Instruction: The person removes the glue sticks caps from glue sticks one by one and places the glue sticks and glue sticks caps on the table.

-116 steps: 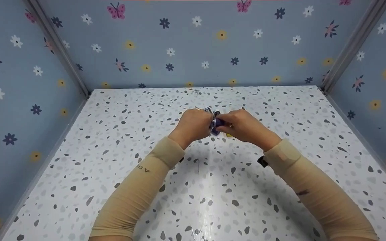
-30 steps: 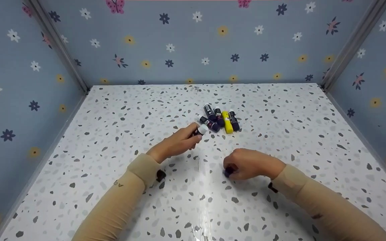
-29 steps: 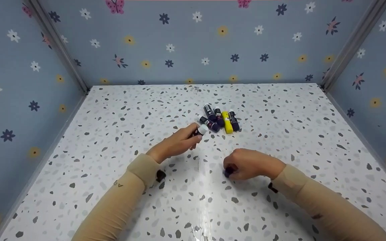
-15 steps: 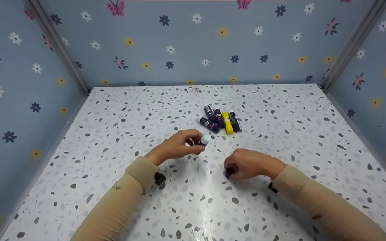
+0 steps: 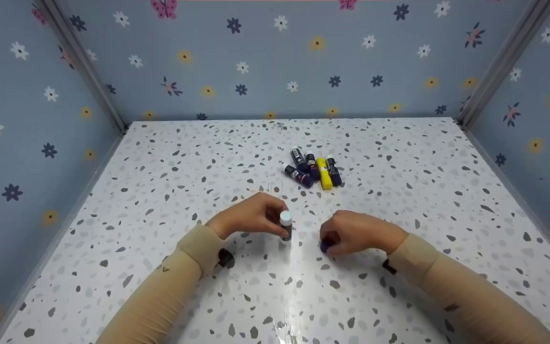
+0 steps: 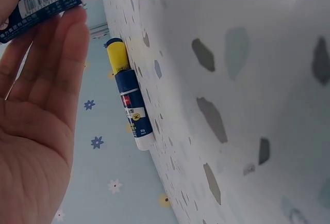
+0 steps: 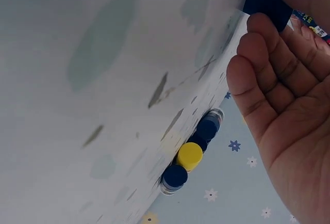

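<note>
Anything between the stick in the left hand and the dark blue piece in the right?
Nothing visible. In the head view, only speckled tabletop shows between the stick in the left hand and the dark blue piece in the right hand. The other sticks lie farther off, beyond both hands.

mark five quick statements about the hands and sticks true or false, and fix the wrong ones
1. The left hand holds a glue stick, pale end up. True.
2. The right hand is empty. False: the right hand pinches a dark blue cap.
3. Five sticks lie on the table beyond the hands. True.
4. The yellow stick is leftmost of those. False: the yellow stick lies between dark sticks.
5. A gap separates the hands. True.
</note>
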### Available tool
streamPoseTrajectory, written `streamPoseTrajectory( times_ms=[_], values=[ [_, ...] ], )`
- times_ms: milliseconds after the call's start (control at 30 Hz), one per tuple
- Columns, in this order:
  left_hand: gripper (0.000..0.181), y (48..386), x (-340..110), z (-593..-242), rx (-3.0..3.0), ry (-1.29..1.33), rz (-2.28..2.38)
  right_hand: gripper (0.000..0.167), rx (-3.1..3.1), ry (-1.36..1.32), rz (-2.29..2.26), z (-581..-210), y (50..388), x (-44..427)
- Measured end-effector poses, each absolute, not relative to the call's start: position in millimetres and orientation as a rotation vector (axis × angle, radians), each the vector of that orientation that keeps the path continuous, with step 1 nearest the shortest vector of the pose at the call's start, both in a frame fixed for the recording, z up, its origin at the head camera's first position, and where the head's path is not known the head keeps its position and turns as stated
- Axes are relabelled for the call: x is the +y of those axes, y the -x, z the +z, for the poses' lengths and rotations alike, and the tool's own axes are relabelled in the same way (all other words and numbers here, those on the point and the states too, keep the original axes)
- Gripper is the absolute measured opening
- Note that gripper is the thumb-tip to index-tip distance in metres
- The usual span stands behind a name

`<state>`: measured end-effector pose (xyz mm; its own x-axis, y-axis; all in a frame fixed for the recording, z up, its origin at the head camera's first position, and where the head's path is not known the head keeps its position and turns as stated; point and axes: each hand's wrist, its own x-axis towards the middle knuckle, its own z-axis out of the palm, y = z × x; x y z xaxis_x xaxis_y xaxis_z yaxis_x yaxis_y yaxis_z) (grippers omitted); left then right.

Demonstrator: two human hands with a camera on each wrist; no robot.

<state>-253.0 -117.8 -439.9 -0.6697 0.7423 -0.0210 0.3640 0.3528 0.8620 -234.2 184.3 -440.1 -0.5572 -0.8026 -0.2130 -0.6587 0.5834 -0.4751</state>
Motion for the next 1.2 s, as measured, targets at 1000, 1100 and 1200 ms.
streamPoseTrajectory(
  times_ms=[1000, 1100, 1200],
  values=[
    [0.034, 245.3, -116.6, -445.5, 2.185, -0.975, 1.099, 0.011, 2.427, 1.257, -0.493, -443.1, 235.3, 184.2],
    [0.035, 245.8, -117.3, -445.6, 2.185, -0.984, 1.083, 0.014, 2.430, 1.248, -0.486, -442.8, 234.9, 184.0],
    [0.035, 246.7, -118.3, -445.6, 2.181, -0.980, 1.070, 0.023, 2.431, 1.223, -0.481, -440.4, 234.7, 184.4]
  ],
)
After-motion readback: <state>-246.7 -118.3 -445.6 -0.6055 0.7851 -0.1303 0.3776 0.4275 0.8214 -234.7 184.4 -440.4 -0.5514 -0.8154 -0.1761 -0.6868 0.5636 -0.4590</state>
